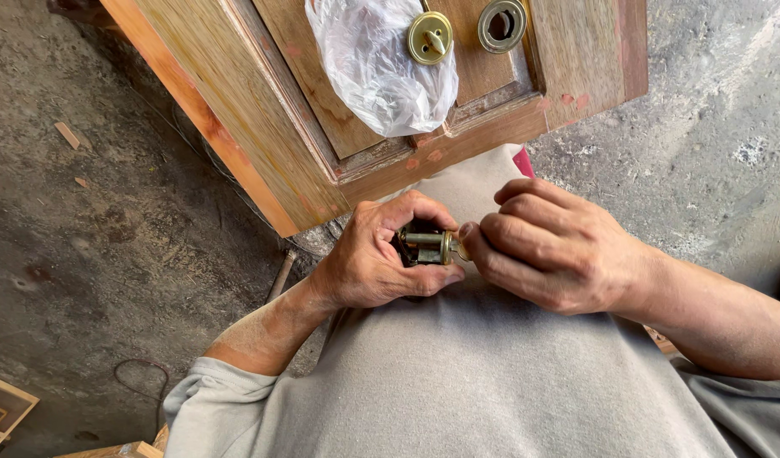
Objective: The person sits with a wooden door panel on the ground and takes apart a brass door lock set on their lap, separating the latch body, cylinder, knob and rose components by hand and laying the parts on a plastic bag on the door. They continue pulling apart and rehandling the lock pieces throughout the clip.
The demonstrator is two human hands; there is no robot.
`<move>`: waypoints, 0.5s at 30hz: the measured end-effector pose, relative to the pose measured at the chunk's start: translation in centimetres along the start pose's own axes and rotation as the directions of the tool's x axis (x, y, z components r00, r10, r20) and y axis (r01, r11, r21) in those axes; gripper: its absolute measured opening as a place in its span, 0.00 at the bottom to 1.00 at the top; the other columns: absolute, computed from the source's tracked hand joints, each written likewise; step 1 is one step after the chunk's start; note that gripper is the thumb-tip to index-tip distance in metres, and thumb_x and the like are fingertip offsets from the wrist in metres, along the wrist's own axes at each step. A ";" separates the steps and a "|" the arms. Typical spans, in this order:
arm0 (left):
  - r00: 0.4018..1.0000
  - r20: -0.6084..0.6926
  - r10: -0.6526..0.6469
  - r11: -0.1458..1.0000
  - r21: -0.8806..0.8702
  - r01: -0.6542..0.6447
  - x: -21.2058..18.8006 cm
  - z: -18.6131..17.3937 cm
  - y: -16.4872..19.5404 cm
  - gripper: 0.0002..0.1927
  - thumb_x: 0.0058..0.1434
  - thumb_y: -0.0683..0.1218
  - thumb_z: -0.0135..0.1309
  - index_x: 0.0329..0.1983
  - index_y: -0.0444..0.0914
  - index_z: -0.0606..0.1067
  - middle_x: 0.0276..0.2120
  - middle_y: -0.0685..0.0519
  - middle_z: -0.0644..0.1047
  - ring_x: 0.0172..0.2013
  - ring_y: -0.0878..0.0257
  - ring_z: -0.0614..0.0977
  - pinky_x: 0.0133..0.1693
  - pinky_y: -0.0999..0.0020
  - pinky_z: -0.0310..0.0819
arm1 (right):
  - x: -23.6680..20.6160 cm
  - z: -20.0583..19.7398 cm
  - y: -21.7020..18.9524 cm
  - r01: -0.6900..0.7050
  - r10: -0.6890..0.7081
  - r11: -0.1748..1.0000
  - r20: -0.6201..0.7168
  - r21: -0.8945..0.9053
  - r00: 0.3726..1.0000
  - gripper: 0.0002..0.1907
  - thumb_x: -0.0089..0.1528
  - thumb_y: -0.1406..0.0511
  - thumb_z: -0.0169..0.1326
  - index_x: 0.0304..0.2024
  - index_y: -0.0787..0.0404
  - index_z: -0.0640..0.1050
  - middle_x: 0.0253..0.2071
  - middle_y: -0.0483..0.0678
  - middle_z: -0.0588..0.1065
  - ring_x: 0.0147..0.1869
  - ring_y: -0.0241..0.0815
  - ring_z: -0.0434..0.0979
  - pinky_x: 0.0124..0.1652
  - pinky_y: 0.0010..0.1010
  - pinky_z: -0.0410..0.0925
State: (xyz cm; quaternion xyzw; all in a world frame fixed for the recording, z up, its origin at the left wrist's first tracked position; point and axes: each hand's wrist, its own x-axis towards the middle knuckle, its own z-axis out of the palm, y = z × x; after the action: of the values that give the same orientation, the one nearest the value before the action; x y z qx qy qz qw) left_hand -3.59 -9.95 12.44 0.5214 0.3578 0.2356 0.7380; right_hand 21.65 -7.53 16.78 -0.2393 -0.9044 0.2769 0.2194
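Brass lock cylinder (427,246), tarnished, cupped between both hands.

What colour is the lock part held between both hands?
Brass-gold lock cylinder with a darker body, gripped by the left hand and right hand; head view.

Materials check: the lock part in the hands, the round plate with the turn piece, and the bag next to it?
Lock part: likely brass-finished metal, yellow sheen, darker core.
Round plate: same brassy metal look, dull gloss.
Bag: thin clear plastic film, crinkled, translucent.
Door underneath: wood, visible grain, worn reddish stain.
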 end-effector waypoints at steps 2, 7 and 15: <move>0.999 0.002 -0.047 0.998 -0.037 0.047 0.0 0.0 0.0 0.20 0.56 0.46 0.71 0.48 0.37 0.76 0.35 0.58 0.81 0.36 0.74 0.80 0.42 0.75 0.78 | 0.0 0.0 0.0 0.051 -0.051 0.997 0.000 -0.057 0.999 0.12 0.59 0.70 0.63 0.44 0.70 0.80 0.39 0.50 0.73 0.39 0.43 0.76 0.47 0.41 0.74; 1.000 -0.009 0.023 1.000 -0.014 -0.023 0.0 0.0 -0.1 0.19 0.57 0.45 0.71 0.48 0.37 0.76 0.36 0.57 0.80 0.38 0.73 0.80 0.43 0.75 0.79 | 0.0 0.3 0.0 -0.003 0.004 1.000 -0.025 0.014 1.000 0.15 0.56 0.67 0.63 0.42 0.71 0.79 0.37 0.51 0.72 0.38 0.47 0.76 0.44 0.40 0.74; 0.999 -0.032 0.029 0.998 -0.056 -0.031 -0.1 0.2 -0.1 0.19 0.59 0.45 0.71 0.49 0.37 0.76 0.40 0.56 0.80 0.41 0.72 0.81 0.45 0.74 0.79 | 0.0 0.4 -0.1 -0.004 0.004 1.000 -0.010 -0.025 1.000 0.17 0.55 0.67 0.62 0.42 0.72 0.79 0.37 0.52 0.72 0.40 0.48 0.78 0.45 0.39 0.75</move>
State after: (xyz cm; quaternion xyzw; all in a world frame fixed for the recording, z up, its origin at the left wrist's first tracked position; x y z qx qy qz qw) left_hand -3.48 -10.16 12.43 0.5021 0.3547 0.2645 0.7431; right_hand 21.43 -7.80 16.55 -0.2450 -0.9062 0.2649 0.2204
